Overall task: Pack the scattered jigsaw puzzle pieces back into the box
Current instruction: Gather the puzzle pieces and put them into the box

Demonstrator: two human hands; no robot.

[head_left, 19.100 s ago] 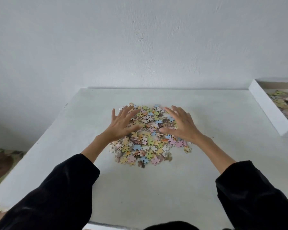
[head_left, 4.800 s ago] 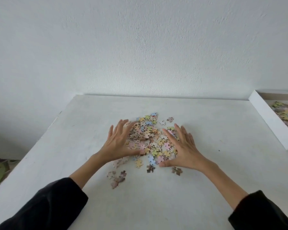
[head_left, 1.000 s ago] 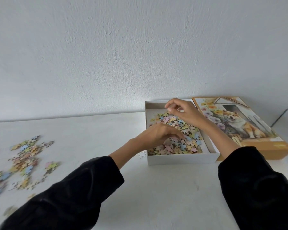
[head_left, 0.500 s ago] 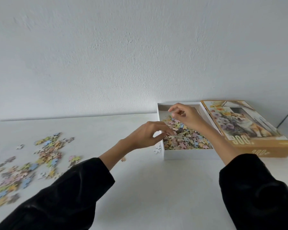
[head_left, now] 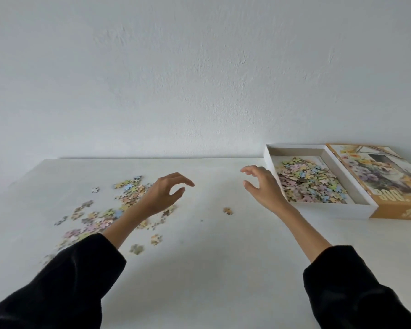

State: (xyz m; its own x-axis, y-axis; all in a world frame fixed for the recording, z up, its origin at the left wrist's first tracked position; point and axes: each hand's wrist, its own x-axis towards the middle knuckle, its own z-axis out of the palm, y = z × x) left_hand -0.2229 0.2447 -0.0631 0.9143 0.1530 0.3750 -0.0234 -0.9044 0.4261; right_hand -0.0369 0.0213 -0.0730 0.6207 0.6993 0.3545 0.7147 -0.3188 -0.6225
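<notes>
Pastel jigsaw pieces lie scattered over the left half of the white table. The white box stands at the back right with a heap of pieces inside. My left hand hovers above the right edge of the scatter, fingers loosely curled, holding nothing. My right hand hangs in the air just left of the box, fingers relaxed and empty. One stray piece lies between the two hands.
The printed box lid, with a dog picture, lies against the box's right side. A white wall runs behind the table. The table's left edge slants down at the far left. Single pieces lie near my left sleeve.
Both hands have left the box and moved left, empty. The view has swung left, so the scattered pieces sit nearer the middle.
</notes>
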